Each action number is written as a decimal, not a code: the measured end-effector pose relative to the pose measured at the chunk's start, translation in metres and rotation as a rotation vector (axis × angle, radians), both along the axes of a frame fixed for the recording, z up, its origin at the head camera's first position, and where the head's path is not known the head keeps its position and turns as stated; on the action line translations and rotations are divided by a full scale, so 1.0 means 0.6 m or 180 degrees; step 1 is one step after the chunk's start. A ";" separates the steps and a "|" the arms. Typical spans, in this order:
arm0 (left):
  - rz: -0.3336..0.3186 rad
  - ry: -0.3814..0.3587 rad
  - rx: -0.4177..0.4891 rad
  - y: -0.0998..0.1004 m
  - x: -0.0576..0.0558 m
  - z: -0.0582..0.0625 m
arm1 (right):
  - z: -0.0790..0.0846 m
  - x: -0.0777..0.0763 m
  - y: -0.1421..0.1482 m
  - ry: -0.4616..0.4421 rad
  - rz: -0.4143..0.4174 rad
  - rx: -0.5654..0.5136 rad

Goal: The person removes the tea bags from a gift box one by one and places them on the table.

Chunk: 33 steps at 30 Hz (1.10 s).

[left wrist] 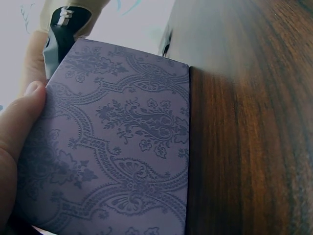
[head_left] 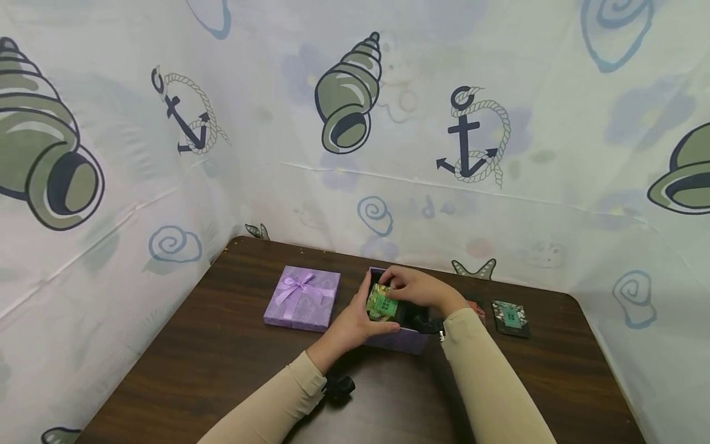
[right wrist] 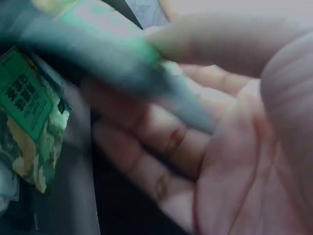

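A purple patterned gift box (head_left: 402, 341) stands without its lid on the table, its inside dark. My left hand (head_left: 350, 322) holds the box at its left front corner, with the thumb along the front rim; in the left wrist view the thumb (left wrist: 22, 115) lies against the box's edge. Over the opening, my right hand (head_left: 417, 287) pinches a green sachet (right wrist: 110, 29) between thumb and fingers, blurred in the right wrist view. Another green sachet (right wrist: 27, 93) with a printed label lies beside it in the box.
The purple lid (head_left: 302, 299) with a ribbon bow lies left of the box. Right of the right forearm is a dark sachet (head_left: 511, 318) with a green label. A red one (head_left: 478, 311) is partly hidden by the sleeve. Printed cloth (head_left: 410, 203) hangs behind the table.
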<state>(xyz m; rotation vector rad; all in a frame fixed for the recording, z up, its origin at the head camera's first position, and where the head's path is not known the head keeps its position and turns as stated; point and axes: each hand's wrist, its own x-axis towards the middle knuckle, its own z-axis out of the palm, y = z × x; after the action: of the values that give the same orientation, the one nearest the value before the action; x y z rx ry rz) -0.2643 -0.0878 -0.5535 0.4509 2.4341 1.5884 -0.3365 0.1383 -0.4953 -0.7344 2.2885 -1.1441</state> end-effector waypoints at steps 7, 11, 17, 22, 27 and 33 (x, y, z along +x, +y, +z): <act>-0.0003 -0.0006 -0.0111 0.006 -0.001 0.003 | 0.008 0.012 0.014 0.0407 -0.0152 -0.0287; 0.0009 -0.0029 -0.0115 0.006 -0.001 0.004 | 0.013 0.025 0.018 0.0692 -0.0425 -0.0278; 0.0048 -0.0052 -0.0148 0.001 0.001 0.005 | 0.018 0.047 0.017 0.0903 -0.0738 -0.0515; 0.0018 -0.0015 -0.0104 -0.001 0.004 0.006 | 0.006 0.067 0.023 0.0915 -0.1017 -0.0785; -0.0005 0.0095 -0.0150 -0.003 0.003 0.003 | -0.017 0.082 0.030 0.0921 -0.1291 -0.1126; 0.0021 0.0007 -0.0080 -0.001 0.001 0.005 | -0.037 0.095 0.032 0.1019 -0.1506 -0.1201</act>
<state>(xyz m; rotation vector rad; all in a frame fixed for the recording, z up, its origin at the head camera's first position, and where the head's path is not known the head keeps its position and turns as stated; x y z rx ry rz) -0.2636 -0.0882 -0.5506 0.4411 2.4569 1.5588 -0.2796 0.1575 -0.5177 -0.5474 2.6320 -1.8248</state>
